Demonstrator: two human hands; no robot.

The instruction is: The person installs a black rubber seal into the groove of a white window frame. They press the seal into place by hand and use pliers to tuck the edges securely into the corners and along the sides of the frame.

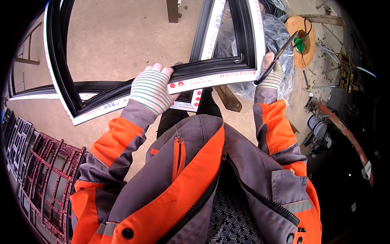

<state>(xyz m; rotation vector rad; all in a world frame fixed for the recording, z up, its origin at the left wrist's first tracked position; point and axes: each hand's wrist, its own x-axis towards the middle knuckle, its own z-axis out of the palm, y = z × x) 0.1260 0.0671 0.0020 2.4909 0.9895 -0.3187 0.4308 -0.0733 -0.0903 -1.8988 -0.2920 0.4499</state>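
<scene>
A window frame (211, 67) with black rubber seals inside and white printed film along its outer edge is tilted in front of me. My left hand (152, 89), in a white glove with green stripes and bare fingertips, is closed around its near bar. At the frame's right corner, my right hand (271, 73), gloved the same way, grips black-handled scissors (285, 48), whose blades point up and to the right. Most of the right fingers are hidden behind the scissors and the frame corner. Beneath, a second film-covered frame (187, 106) partly shows.
Clear plastic wrapping (284, 87) with black coils lies beyond my right hand. A round wooden disc (306, 59) bears a green roll (300, 45). Red-patterned racks (48, 171) stand at the lower left. A bucket (319, 126) and scattered metal pieces lie at right.
</scene>
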